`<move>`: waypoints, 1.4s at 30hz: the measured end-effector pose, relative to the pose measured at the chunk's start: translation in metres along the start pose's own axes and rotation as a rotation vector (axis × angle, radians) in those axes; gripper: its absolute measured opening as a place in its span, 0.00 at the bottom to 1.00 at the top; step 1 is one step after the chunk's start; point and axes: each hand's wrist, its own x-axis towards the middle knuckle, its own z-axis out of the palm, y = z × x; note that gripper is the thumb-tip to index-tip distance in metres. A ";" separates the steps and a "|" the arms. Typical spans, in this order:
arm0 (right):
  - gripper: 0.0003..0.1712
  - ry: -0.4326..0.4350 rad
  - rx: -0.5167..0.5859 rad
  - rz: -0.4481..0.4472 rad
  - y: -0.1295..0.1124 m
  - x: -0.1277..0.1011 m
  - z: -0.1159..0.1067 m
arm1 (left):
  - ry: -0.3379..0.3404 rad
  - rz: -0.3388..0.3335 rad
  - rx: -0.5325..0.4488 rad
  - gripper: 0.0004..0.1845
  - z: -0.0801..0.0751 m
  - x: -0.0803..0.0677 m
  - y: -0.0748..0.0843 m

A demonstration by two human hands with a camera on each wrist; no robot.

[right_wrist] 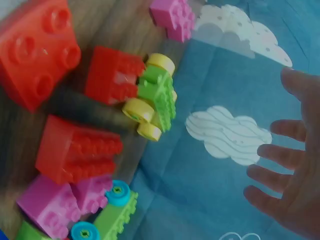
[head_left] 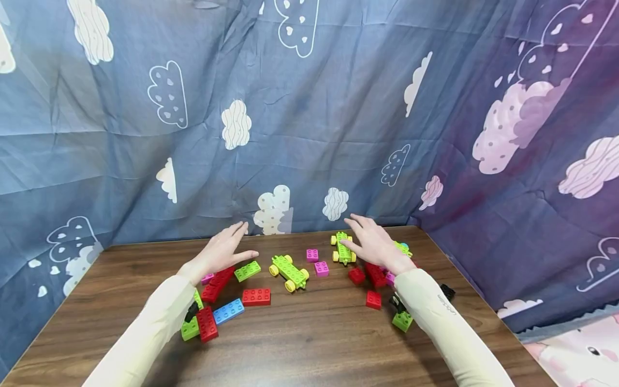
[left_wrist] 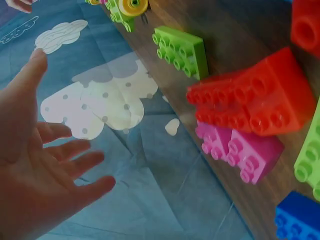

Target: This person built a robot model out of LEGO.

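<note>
1. My left hand (head_left: pixel 217 251): fingers extended, thumb spread away, holding nothing. It's up in the air, apart from the bricks.
2. Nearest it: long red plastic studded bricks (head_left: pixel 218 285) and a flat lime-green plastic studded brick (head_left: pixel 247 271), all on the brown wood-grain table (head_left: pixel 309 349).
3. Toward me from those: a blue oblong plastic brick (head_left: pixel 229 311), with a red eight-stud plastic brick (head_left: pixel 257 296) just beside its right end and another red oblong brick (head_left: pixel 207 324) at its left.
4. My right hand (head_left: pixel 374 244): fingers stretched out and separated, thumb out, grasp empty. Also in the air.
5. Near it: a lime-green plastic wheeled base with yellow wheels (head_left: pixel 344 248), close to the table's far edge. The right wrist view adds a lime-green base with light-blue wheels (right_wrist: pixel 116 215) beside magenta bricks (right_wrist: pixel 50 206).
6. Between my hands: a second yellow-wheeled lime-green base (head_left: pixel 289 272), lying at a slant, plus two small magenta square plastic bricks (head_left: pixel 321 269) to its right.
7. Text: small dark lettering (head_left: pixel 447 300) near the cuff of my cream right sleeve (head_left: pixel 454 333); can't read it reliably.
8. Backdrop: blue cloud-print cloth (head_left: pixel 309 118).
</note>
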 end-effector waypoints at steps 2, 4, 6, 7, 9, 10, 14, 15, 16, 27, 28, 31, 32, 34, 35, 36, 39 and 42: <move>0.37 0.000 0.014 -0.015 -0.003 -0.002 0.003 | -0.021 0.014 -0.035 0.44 0.002 0.000 0.000; 0.36 0.011 0.020 -0.037 -0.006 -0.004 0.007 | -0.042 0.012 -0.081 0.43 0.004 -0.001 0.001; 0.35 0.020 0.027 -0.058 -0.010 -0.006 0.011 | -0.054 0.017 -0.107 0.41 0.006 -0.001 0.002; 0.34 0.025 0.028 -0.069 -0.012 -0.007 0.014 | -0.062 0.018 -0.116 0.40 0.007 -0.002 0.003; 0.33 0.029 0.035 -0.087 -0.017 -0.009 0.017 | -0.072 0.020 -0.130 0.39 0.010 -0.002 0.004; 0.32 0.029 0.041 -0.096 -0.019 -0.010 0.019 | -0.076 0.022 -0.135 0.37 0.011 -0.002 0.004; 0.29 0.006 0.081 -0.118 -0.031 -0.016 0.024 | -0.072 0.057 -0.161 0.32 0.017 -0.002 0.009; 0.29 -0.006 0.096 -0.120 -0.034 -0.017 0.025 | -0.069 0.072 -0.163 0.31 0.019 -0.001 0.010; 0.28 -0.017 0.108 -0.126 -0.037 -0.019 0.027 | -0.068 0.086 -0.167 0.30 0.021 -0.001 0.011; 0.23 -0.136 0.165 -0.282 -0.065 -0.023 0.043 | -0.114 0.166 -0.163 0.22 0.038 0.005 0.024; 0.22 -0.140 0.165 -0.298 -0.068 -0.023 0.044 | -0.120 0.164 -0.166 0.22 0.040 0.006 0.026; 0.19 -0.149 0.179 -0.331 -0.074 -0.020 0.046 | -0.129 0.178 -0.151 0.21 0.043 0.009 0.029; 0.18 -0.154 0.182 -0.335 -0.076 -0.019 0.047 | -0.133 0.177 -0.156 0.21 0.044 0.010 0.030; 0.18 -0.163 0.180 -0.343 -0.079 -0.018 0.049 | -0.128 0.202 -0.142 0.20 0.045 0.012 0.031; 0.18 -0.169 0.179 -0.343 -0.080 -0.018 0.050 | -0.128 0.211 -0.139 0.19 0.046 0.013 0.032; 0.18 -0.176 0.178 -0.341 -0.081 -0.017 0.050 | -0.126 0.220 -0.138 0.19 0.046 0.014 0.032; 0.19 -0.187 0.164 -0.345 -0.084 -0.017 0.053 | -0.120 0.244 -0.121 0.17 0.049 0.016 0.032; 0.19 -0.183 0.153 -0.353 -0.085 -0.018 0.055 | -0.126 0.247 -0.109 0.16 0.050 0.017 0.032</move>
